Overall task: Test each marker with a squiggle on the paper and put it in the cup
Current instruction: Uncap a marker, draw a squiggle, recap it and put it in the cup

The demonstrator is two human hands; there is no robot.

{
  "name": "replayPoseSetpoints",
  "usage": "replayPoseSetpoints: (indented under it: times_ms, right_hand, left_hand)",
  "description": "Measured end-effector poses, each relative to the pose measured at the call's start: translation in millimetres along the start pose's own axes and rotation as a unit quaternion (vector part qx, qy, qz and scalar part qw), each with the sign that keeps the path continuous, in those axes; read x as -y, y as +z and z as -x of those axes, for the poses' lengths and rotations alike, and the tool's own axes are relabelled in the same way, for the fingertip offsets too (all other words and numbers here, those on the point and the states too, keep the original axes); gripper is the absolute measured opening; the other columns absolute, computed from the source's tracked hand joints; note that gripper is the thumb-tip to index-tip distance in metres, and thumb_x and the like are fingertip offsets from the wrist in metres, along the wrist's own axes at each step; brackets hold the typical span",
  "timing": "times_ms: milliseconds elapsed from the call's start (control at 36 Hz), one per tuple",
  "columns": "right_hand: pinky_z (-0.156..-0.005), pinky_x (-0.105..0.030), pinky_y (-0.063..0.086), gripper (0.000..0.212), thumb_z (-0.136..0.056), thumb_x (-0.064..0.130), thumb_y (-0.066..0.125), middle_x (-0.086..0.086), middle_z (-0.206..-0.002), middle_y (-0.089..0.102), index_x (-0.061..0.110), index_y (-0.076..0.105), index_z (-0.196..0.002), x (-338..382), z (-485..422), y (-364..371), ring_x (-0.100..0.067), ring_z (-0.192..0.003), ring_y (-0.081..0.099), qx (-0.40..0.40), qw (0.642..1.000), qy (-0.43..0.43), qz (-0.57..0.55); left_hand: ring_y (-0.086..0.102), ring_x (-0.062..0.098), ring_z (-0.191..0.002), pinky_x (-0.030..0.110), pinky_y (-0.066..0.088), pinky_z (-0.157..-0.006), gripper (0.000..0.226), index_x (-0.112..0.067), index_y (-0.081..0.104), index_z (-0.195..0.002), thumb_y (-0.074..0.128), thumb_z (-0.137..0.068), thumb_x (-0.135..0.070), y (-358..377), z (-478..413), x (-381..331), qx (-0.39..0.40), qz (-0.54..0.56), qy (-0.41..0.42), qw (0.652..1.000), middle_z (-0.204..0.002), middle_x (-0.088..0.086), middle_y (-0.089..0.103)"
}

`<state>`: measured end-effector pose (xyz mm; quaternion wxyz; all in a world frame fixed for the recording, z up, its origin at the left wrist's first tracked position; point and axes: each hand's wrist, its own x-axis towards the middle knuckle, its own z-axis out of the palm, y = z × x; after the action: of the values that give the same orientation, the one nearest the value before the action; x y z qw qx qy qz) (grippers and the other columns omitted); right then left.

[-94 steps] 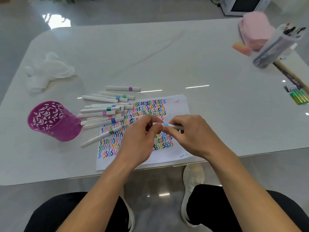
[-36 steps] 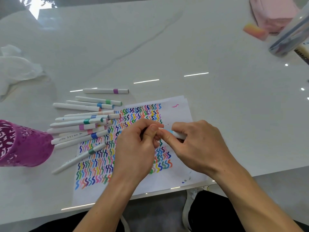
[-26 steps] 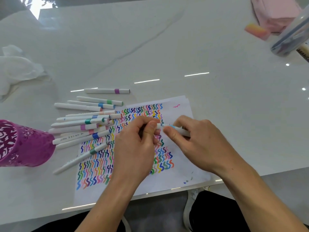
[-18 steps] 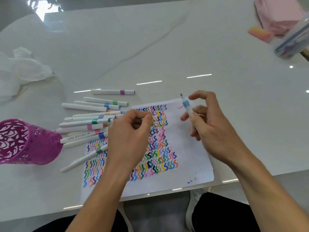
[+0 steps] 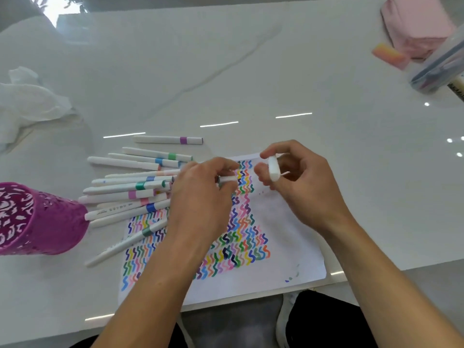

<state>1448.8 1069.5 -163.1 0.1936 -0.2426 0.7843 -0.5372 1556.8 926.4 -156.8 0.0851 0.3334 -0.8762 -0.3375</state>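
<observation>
The cap (image 5: 227, 179) is off now, left hand (image 5: 200, 204) fingers pinching it, right hand (image 5: 306, 187) pinching the marker (image 5: 273, 169) over the paper (image 5: 288, 247), so squiggle's next.

cup (image 5: 37, 219) far left | markers (image 5: 125, 192) between cup and paper (image 5: 288, 247) | paper at table (image 5: 251, 71) near edge

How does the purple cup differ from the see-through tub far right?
The purple cup is opaque with a cut-out pattern; the see-through tub is plain clear plastic. The cup stands beside the loose markers; the tub sits far off right. The tub holds dark pens; none show in the cup. Both sit on the table.
</observation>
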Motion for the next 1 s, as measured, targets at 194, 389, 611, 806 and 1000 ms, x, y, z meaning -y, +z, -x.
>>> replayPoseSetpoints:
  times_ms: [194, 389, 611, 806, 1000]
  right_hand:
    - [-0.053, -0.022, 0.042, 0.027, -0.102, 0.044, 0.055, -0.001, -0.06, 0.065, 0.027, 0.067, -0.086, -15, -6, 9, -0.01, -0.053, 0.055, -0.046, 0.999, 0.023, -0.017]
    - [-0.045, -0.029, 0.048, 0.008, -0.092, 0.025, 0.064, -0.007, -0.075, 0.076, 0.018, 0.064, -0.096, -23, -8, 6, -0.028, -0.053, 0.068, -0.045, 0.994, 0.041, -0.09]
    - [-0.048, -0.035, 0.057, 0.013, -0.084, 0.021, 0.074, -0.008, -0.068, 0.073, 0.014, 0.063, -0.083, -18, -10, 15, -0.027, -0.053, 0.071, -0.051, 0.995, 0.021, -0.078]
    - [-0.046, -0.028, 0.05, 0.017, -0.083, 0.026, 0.074, -0.002, -0.063, 0.069, 0.025, 0.058, -0.08, -23, -11, 23, -0.02, -0.05, 0.066, -0.064, 0.997, 0.018, -0.042]
    - [-0.044, -0.033, 0.054, 0.022, -0.084, 0.022, 0.076, -0.005, -0.068, 0.071, 0.02, 0.055, -0.078, -27, -11, 23, -0.024, -0.048, 0.069, -0.088, 0.995, 0.026, -0.04]
  left_hand:
    - [0.058, 0.019, -0.095, 0.029, 0.046, -0.077, 0.01, -0.016, 0.08, -0.097, 0.074, -0.09, -0.012, 22, 2, 14, -0.059, -0.061, 0.115, 0.99, -0.094, -0.004, 0.074]
    - [0.06, 0.023, -0.107, 0.039, 0.053, -0.084, 0.006, -0.01, 0.077, -0.095, 0.074, -0.09, -0.01, 26, 4, 19, -0.068, -0.095, 0.14, 0.983, -0.111, 0.001, 0.071]
    - [0.058, 0.02, -0.104, 0.035, 0.05, -0.085, 0.008, -0.014, 0.074, -0.096, 0.071, -0.091, -0.009, 24, 6, 16, -0.04, -0.101, 0.134, 0.985, -0.107, -0.001, 0.07]
    - [0.059, 0.02, -0.104, 0.036, 0.053, -0.085, 0.01, -0.014, 0.073, -0.099, 0.071, -0.09, -0.009, 24, 8, 18, -0.045, -0.092, 0.137, 0.985, -0.107, -0.002, 0.07]
    - [0.057, 0.019, -0.103, 0.031, 0.045, -0.087, 0.01, -0.014, 0.072, -0.097, 0.071, -0.09, -0.008, 25, 8, 18, -0.046, -0.087, 0.126, 0.987, -0.106, -0.002, 0.07]
